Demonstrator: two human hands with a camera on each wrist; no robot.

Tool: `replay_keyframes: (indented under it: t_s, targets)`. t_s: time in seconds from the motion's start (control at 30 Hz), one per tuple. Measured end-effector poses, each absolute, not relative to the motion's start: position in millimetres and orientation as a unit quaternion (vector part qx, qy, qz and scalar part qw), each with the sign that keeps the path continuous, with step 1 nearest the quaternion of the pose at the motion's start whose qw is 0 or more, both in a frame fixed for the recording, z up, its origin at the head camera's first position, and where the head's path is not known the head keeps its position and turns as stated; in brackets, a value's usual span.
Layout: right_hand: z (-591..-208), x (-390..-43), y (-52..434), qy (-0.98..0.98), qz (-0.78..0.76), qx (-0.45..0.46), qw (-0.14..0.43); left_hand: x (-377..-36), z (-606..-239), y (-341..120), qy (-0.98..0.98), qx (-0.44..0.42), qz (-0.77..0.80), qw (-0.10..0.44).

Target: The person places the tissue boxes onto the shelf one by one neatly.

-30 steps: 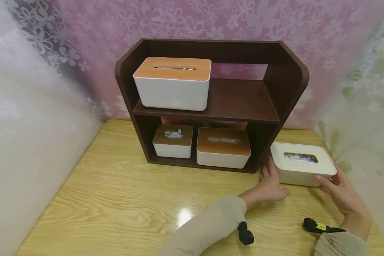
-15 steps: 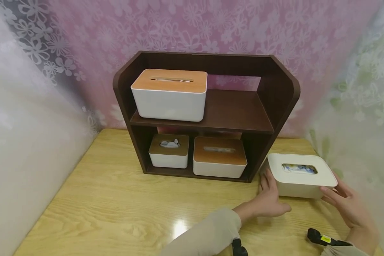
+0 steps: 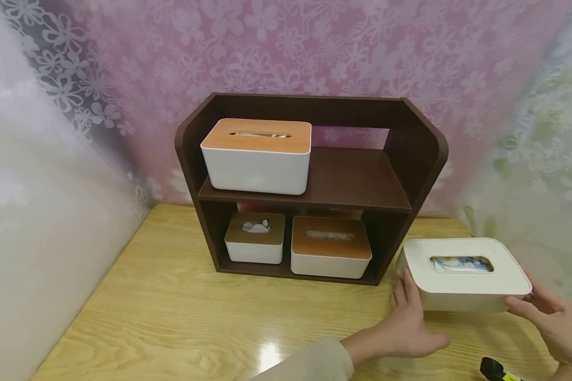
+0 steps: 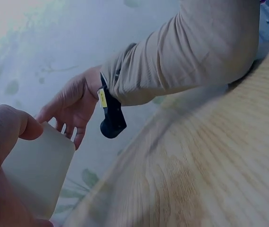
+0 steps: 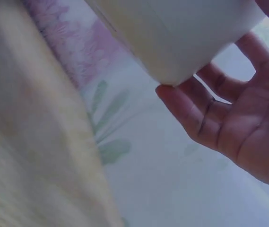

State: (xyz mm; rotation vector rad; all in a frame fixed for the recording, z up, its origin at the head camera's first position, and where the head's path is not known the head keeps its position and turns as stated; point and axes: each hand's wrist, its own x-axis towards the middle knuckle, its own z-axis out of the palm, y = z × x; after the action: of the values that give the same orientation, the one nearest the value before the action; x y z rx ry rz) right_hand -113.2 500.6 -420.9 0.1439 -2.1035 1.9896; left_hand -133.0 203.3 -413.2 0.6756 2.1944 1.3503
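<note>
A white tissue box (image 3: 457, 297) with an oval slot in its lid hangs just above the wooden table (image 3: 171, 317), to the right of the dark brown shelf (image 3: 352, 177). My left hand (image 3: 407, 323) holds its left end, fingers up the side and thumb along the front. My right hand (image 3: 553, 323) holds the right end between thumb and fingers. The left wrist view shows my thumb (image 4: 11, 127) over the box (image 4: 35, 175) and my right hand (image 4: 73, 104) beyond. In the right wrist view, my fingers (image 5: 195, 118) cup the box's (image 5: 172, 33) lower corner.
The shelf's upper board carries a large wood-lidded white box (image 3: 257, 159) on its left half; the right half is bare. Below stand a small box (image 3: 255, 241) and a medium box (image 3: 331, 248). Floral curtains close in the back and both sides.
The white box has risen off the table and come toward me and to the right, held between both hands. The head view has tilted up a little.
</note>
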Motion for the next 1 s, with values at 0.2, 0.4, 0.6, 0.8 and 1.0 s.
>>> replay_keyframes:
  t_s: [0.2,0.4,0.6,0.8,1.0]
  targets:
    - [-410,-107,505,-0.791,0.575,0.119,0.172,-121,-401,188,0.798,0.267,0.489,0.23]
    - [-404,-94,509,-0.845,0.498,0.097,0.167,-108,-393,176,0.795,0.282,0.489,0.222]
    - [-395,-93,499,-0.876,0.432,0.105,0.188,-98,-387,160,0.783,0.273,0.517,0.214]
    - [-386,-90,494,-0.891,0.388,0.121,0.203,-91,-381,148,0.769,0.29,0.544,0.17]
    - [-381,-84,482,-0.886,0.391,0.127,0.213,-87,-373,137,0.762,0.282,0.57,0.121]
